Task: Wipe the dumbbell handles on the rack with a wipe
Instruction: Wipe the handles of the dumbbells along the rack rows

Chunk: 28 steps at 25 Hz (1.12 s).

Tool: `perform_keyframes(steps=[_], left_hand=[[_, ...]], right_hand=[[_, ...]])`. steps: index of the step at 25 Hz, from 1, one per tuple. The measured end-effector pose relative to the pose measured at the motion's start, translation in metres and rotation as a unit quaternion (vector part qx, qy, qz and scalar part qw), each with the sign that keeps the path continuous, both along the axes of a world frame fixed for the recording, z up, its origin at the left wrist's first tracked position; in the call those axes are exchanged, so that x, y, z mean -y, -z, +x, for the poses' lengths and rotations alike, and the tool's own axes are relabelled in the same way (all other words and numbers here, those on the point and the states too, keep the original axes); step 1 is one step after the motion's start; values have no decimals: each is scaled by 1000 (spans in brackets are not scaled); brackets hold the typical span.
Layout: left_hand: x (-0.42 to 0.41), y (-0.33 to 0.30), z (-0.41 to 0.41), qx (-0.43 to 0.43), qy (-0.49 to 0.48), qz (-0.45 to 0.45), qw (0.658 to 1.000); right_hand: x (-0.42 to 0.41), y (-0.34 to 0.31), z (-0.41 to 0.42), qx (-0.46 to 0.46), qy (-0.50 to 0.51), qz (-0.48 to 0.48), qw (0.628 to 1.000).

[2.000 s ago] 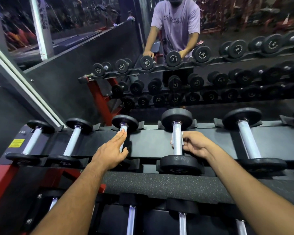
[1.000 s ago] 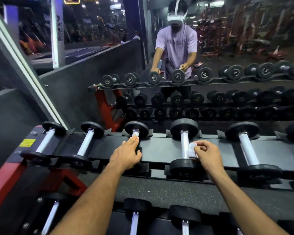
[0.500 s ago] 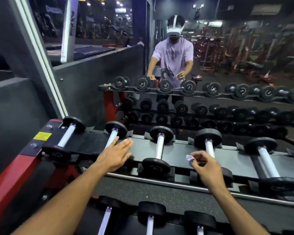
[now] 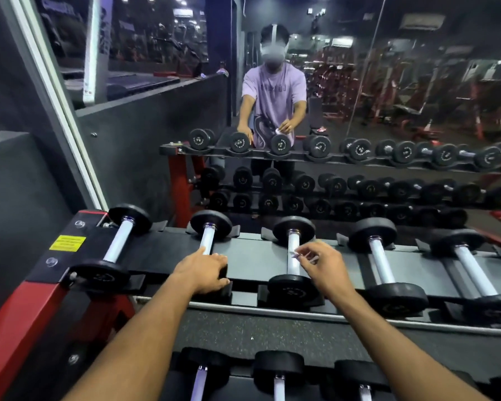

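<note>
The left hand [image 4: 202,274] hides the second dumbbell's [image 4: 211,227] near end.

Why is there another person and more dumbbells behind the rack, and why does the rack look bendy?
Head view: a mirror reflects the person and the dumbbells; the wide-angle lens bows the rack; the room is dim, handles gleam; the right hand and its wipe are slightly blurred.

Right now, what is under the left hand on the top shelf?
The left hand rests over the near end of the second dumbbell. Its pale handle and far head show beyond the fingers. The near head is almost fully covered, so I cannot see it.
</note>
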<state>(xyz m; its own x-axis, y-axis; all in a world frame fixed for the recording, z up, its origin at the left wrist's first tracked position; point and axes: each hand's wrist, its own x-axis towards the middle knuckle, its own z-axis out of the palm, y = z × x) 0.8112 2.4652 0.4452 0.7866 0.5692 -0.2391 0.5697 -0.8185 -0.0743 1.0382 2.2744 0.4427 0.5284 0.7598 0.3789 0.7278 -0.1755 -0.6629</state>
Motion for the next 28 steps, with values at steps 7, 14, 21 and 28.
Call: perform_keyframes(steps=[7, 14, 21, 28], left_hand=[[-17, 16, -11, 128, -44, -18, 991], [-16, 25, -11, 159, -80, -1, 984], [-1, 17, 2, 126, -77, 37, 988], [0, 18, 4, 110, -98, 25, 989]], right_hand=[[-60, 1, 20, 173, -9, -91, 981], [-86, -2, 34, 249, -1, -176, 952], [-68, -9, 52, 356, -57, -167, 918], [-71, -9, 57, 160, -76, -216, 960]])
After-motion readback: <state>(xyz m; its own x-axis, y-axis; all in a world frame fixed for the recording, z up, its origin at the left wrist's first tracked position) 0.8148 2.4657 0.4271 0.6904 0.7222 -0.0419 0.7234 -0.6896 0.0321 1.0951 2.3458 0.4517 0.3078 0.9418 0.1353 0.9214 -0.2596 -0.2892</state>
